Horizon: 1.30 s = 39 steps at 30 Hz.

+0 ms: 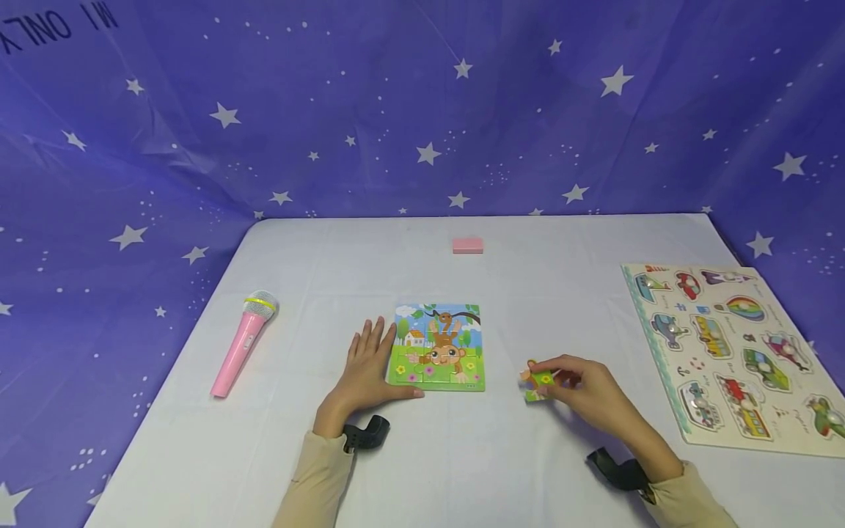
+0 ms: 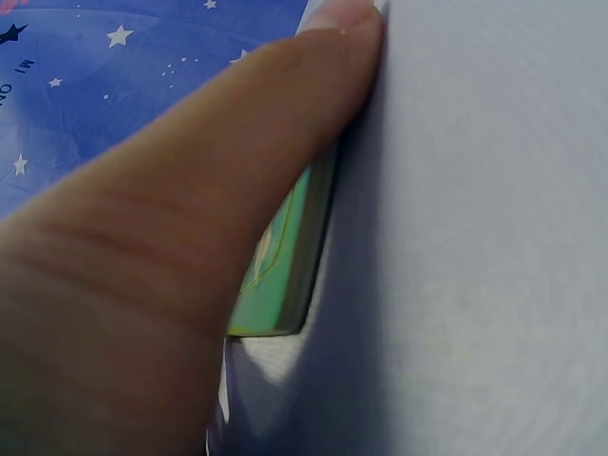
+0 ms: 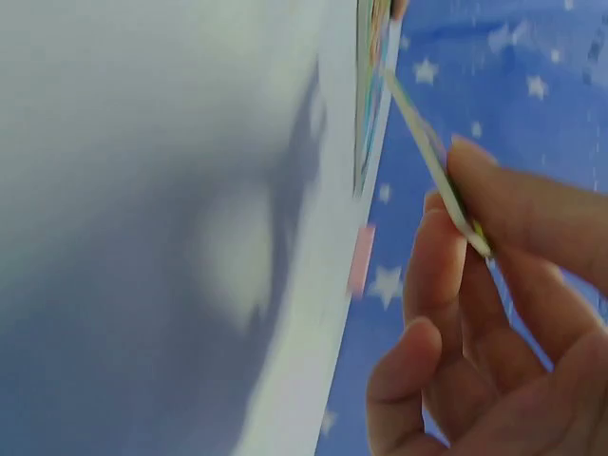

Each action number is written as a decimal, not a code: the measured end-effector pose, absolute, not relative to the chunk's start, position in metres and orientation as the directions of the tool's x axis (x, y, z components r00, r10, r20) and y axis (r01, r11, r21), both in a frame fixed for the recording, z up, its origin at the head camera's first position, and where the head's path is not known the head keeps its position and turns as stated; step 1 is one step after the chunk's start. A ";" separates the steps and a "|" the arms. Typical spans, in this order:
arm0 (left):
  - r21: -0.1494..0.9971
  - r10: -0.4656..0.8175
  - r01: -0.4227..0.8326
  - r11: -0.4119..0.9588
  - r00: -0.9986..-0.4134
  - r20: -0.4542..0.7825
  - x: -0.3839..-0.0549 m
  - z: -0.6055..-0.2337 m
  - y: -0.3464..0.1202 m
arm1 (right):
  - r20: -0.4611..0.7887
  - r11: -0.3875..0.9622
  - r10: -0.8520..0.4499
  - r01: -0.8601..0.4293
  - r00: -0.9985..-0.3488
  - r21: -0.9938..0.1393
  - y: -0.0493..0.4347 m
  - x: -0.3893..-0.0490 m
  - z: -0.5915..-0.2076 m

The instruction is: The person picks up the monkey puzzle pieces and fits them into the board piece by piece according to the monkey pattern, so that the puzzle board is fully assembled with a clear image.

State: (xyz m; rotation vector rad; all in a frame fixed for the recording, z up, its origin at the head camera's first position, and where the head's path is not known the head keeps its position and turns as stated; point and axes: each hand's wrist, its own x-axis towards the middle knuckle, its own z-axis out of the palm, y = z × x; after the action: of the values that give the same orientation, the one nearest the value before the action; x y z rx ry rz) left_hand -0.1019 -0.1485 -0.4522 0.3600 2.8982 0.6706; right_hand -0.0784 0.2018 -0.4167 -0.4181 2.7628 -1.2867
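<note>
A square jigsaw puzzle (image 1: 441,350) with a hanging monkey picture lies on the white table. My left hand (image 1: 361,372) rests beside it, fingers spread along its left side and thumb stretched along its near edge. In the left wrist view, the thumb covers most of the puzzle, leaving a green corner (image 2: 275,275) in sight. To the right of the puzzle, my right hand (image 1: 590,389) pinches a puzzle piece (image 1: 539,380) with green ground and a yellow flower. The right wrist view shows this thin piece (image 3: 432,161) edge-on between thumb and fingers, raised above the table.
A pink toy microphone (image 1: 240,345) lies at the left. Farther back is a small pink block (image 1: 467,246). A large peg puzzle board (image 1: 719,367) with vehicle pictures takes up the right side. Purple star-printed cloth (image 1: 396,110) hangs behind the table (image 1: 317,264).
</note>
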 end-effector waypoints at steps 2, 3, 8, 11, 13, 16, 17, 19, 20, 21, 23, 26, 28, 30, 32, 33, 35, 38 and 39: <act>0.449 0.265 0.200 0.871 -0.960 -0.086 -0.102 -0.452 -0.148 | 0.044 0.611 -0.264 -0.202 -0.963 -0.765 0.190 -0.082 -0.415; 0.447 0.265 0.200 0.872 -0.960 -0.086 -0.102 -0.452 -0.148 | 0.036 0.610 -0.259 -0.193 -0.965 -0.769 0.184 -0.084 -0.415; 0.436 0.266 0.203 0.877 -0.960 -0.087 -0.103 -0.453 -0.148 | -0.019 0.600 -0.230 -0.126 -0.973 -0.790 0.156 -0.093 -0.412; 0.437 0.268 0.205 0.876 -0.959 -0.088 -0.103 -0.453 -0.148 | -0.053 0.584 -0.228 -0.093 -0.972 -0.806 0.142 -0.096 -0.412; 0.440 0.268 0.202 0.875 -0.959 -0.092 -0.104 -0.452 -0.148 | -0.068 0.579 -0.229 -0.080 -0.971 -0.811 0.134 -0.098 -0.413; 0.443 0.268 0.200 0.874 -0.958 -0.096 -0.104 -0.452 -0.148 | -0.075 0.578 -0.233 -0.076 -0.969 -0.812 0.124 -0.101 -0.414; 0.443 0.268 0.199 0.874 -0.958 -0.098 -0.104 -0.451 -0.148 | -0.080 0.583 -0.228 -0.070 -0.970 -0.810 0.121 -0.103 -0.415; 0.446 0.268 0.199 0.873 -0.958 -0.099 -0.104 -0.451 -0.147 | -0.094 0.587 -0.220 -0.055 -0.971 -0.807 0.116 -0.105 -0.417; 0.447 0.269 0.199 0.872 -0.958 -0.098 -0.104 -0.450 -0.147 | -0.097 0.588 -0.221 -0.053 -0.970 -0.807 0.114 -0.106 -0.418; 0.447 0.269 0.199 0.872 -0.958 -0.098 -0.104 -0.450 -0.147 | -0.101 0.589 -0.220 -0.049 -0.970 -0.806 0.112 -0.107 -0.419; 0.450 0.269 0.200 0.871 -0.958 -0.096 -0.104 -0.450 -0.147 | -0.107 0.590 -0.217 -0.043 -0.970 -0.807 0.110 -0.110 -0.421; 0.448 0.267 0.198 0.872 -0.959 -0.097 -0.104 -0.450 -0.147 | -0.098 0.595 -0.227 -0.058 -0.969 -0.802 0.108 -0.114 -0.423; 0.449 0.266 0.196 0.871 -0.959 -0.096 -0.103 -0.450 -0.147 | -0.104 0.598 -0.227 -0.055 -0.968 -0.799 0.106 -0.117 -0.424; 0.448 0.264 0.193 0.873 -0.959 -0.100 -0.104 -0.451 -0.147 | -0.116 0.608 -0.230 -0.050 -0.966 -0.792 0.104 -0.119 -0.425; 0.453 0.263 0.191 0.871 -0.960 -0.100 -0.103 -0.451 -0.147 | -0.127 0.620 -0.237 -0.049 -0.963 -0.783 0.102 -0.120 -0.425; 0.453 0.262 0.190 0.871 -0.960 -0.101 -0.103 -0.451 -0.147 | -0.133 0.628 -0.237 -0.047 -0.962 -0.777 0.100 -0.120 -0.425; 0.451 0.261 0.188 0.872 -0.960 -0.104 -0.103 -0.452 -0.147 | -0.135 0.649 -0.242 -0.057 -0.961 -0.758 0.098 -0.121 -0.426; 0.452 0.260 0.186 0.872 -0.960 -0.106 -0.102 -0.452 -0.147 | -0.122 0.683 -0.251 -0.086 -0.960 -0.725 0.096 -0.120 -0.425; 0.453 0.260 0.186 0.872 -0.960 -0.106 -0.102 -0.452 -0.147 | -0.115 0.697 -0.253 -0.098 -0.961 -0.711 0.096 -0.120 -0.425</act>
State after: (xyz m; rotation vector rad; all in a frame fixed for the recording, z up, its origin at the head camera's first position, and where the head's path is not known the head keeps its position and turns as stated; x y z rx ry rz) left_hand -0.1022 -0.1475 -0.4516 0.3457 2.8802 0.6728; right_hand -0.1199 0.0956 -0.4252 -0.2823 2.7018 -1.1143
